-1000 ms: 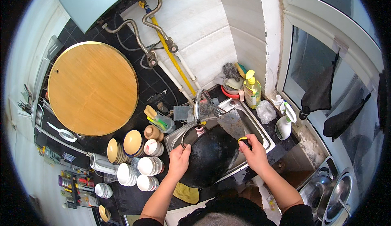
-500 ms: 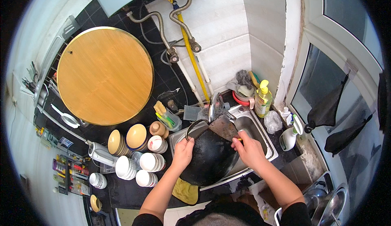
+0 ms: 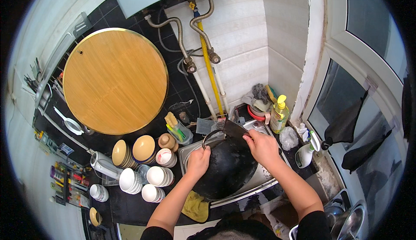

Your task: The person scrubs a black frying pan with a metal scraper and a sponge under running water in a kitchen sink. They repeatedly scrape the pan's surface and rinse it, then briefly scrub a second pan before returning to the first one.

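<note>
Wok over sink — left fingers pinch its ring handle, right fingers a dark bladed tool

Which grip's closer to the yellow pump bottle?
Right. The right grip, holding the dark blade, is lower left of the pump bottle in view; the left grip, on the wok handle, is farther left.

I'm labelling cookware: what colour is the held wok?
The wok is black, best seen in the head view.

One round black wok; beyond the left edge of the steel sink, two stacks of tan bowls, five of white bowls; beyond its right edge, one white spray bottle.
</note>
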`<action>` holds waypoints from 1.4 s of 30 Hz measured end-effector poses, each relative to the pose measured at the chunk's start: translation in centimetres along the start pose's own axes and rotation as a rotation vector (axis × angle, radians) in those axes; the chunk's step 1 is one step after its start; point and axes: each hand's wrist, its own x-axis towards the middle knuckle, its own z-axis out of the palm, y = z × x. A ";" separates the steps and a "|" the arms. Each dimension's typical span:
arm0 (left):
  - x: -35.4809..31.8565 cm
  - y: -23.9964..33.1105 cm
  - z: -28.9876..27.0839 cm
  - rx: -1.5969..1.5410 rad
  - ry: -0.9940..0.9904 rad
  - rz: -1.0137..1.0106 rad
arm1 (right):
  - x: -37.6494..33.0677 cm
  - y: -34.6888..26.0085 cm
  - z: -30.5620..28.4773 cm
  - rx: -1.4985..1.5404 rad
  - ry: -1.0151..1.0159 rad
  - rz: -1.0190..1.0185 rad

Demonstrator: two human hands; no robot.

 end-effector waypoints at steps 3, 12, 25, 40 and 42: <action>0.2 0.1 0.1 -0.009 -0.008 0.013 | 0.0 0.3 0.4 -0.053 -0.021 0.044; 0.3 0.2 0.2 0.072 0.008 0.065 | 0.6 0.8 0.6 -0.019 -0.116 0.177; 0.6 -0.1 0.4 0.147 0.029 0.137 | 4.1 1.3 -0.3 -0.196 -0.133 -0.139; 0.9 0.3 0.9 0.176 0.011 0.144 | 7.1 -0.3 -0.9 -0.262 -0.221 -0.485; 1.0 0.3 0.9 0.191 0.002 0.150 | 7.1 0.0 -0.7 -0.274 -0.242 -0.459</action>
